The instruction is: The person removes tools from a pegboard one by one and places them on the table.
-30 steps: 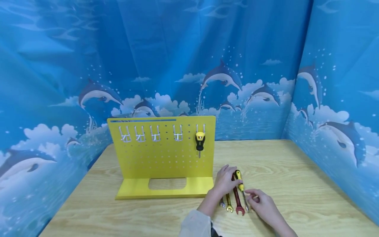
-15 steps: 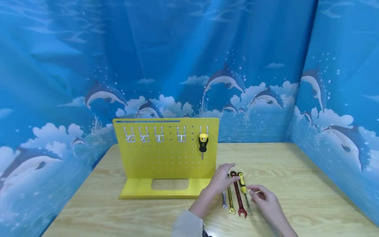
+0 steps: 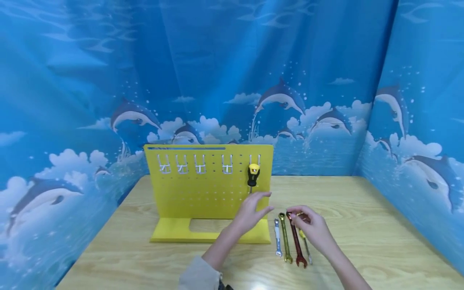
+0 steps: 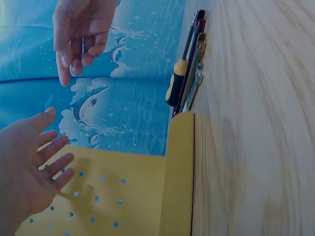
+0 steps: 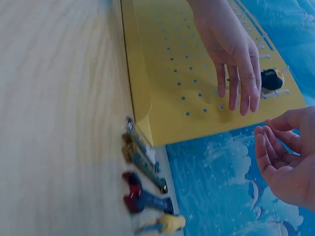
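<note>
My left hand [image 3: 250, 211] is raised in front of the yellow pegboard [image 3: 203, 189], fingers spread and holding nothing. In the left wrist view its palm and the board's holes show behind it. My right hand [image 3: 312, 225] hovers above the tools with fingers loosely bent and nothing between them; from the head it overlaps the yellow screwdriver [image 3: 307, 250] and the top of the red wrench [image 3: 297, 243]. Left of these lie a gold wrench [image 3: 285, 237] and a small silver-blue wrench [image 3: 278, 237], roughly parallel. The right wrist view shows all these tools [image 5: 142, 199] below the hand.
A stubby black-and-yellow screwdriver [image 3: 253, 176] hangs on the board's rightmost hook. Several other wire hooks [image 3: 200, 166] along the top carry nothing. The board's base [image 3: 174, 233] stands on the wood table [image 3: 348, 201], left of the loose tools. A blue dolphin curtain [image 3: 232, 80] encloses the back and sides.
My left hand has moved left, off the tools to the front of the board, uncovering the wrenches. My right hand has moved up and left over the tools' upper ends.
</note>
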`<state>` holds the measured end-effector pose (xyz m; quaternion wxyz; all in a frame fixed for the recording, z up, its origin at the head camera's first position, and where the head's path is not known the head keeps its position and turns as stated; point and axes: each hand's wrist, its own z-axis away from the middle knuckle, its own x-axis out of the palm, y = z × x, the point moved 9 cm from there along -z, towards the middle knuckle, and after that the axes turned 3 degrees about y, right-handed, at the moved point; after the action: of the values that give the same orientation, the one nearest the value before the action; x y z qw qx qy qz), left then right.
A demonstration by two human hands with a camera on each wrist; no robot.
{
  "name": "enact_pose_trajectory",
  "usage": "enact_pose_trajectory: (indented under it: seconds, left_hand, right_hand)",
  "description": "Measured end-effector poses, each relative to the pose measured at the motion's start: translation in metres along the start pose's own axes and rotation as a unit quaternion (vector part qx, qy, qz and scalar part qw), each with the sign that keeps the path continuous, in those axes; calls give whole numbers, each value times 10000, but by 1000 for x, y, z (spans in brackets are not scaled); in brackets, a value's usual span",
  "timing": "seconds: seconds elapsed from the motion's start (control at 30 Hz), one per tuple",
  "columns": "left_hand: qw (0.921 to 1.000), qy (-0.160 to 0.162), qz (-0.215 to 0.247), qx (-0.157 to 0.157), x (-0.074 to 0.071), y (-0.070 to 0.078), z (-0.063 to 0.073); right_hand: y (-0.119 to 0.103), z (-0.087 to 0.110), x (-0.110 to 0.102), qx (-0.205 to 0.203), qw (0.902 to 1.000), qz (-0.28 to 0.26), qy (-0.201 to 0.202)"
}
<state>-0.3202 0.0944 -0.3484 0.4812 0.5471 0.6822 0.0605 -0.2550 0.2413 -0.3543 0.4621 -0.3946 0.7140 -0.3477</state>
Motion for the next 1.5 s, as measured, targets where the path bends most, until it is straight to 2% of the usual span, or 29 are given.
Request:
enact_pose_trajectory:
  seconds: [0.13,0.27,0.37,0.47,0.6,0.77,0.97,1.1,1.27,1.37,1.5]
  left_hand:
    - [9975,510,80,486,-22,7,6]
    - [9898,1103,381,822,-42,11,8]
    - [9824,1545,644,828,-55,11,6]
    - [9784,1792,802,651,-61,8,1]
    - [9806,1720,879,321,-59,6,-6]
    - [9823,1579,999,103,-53,7,-17]
    - [9765,1757,1223,-227,-56,3,-26]
    - [9711,1879,1421,-389,-60,1,-26]
    - [9708,1901,1391,-454,-64,1,-23]
    - [9718,1856,1394,-427,-66,4,-21]
    - [9734,1761,1415,-389,-68,9,-15]
  right_hand:
    - [-13,-12,18,-111,9997,-111,-199]
    - [-19,-26,35,-222,9992,-146,-301]
    - [-22,-37,47,-314,9986,-257,-348]
    - [-23,-48,59,-312,9979,-394,-401]
    - [-23,-57,71,-244,9976,-534,-362]
    - [-27,-60,76,-348,9979,-537,-115]
    - [-32,-57,77,-389,9981,-475,1]
    - [-33,-54,79,-329,9982,-497,-78]
    - [-57,-42,77,-303,9972,-676,-113]
    - [-63,-37,77,-250,9963,-807,-124]
    - [-46,-39,81,-197,9958,-877,-197]
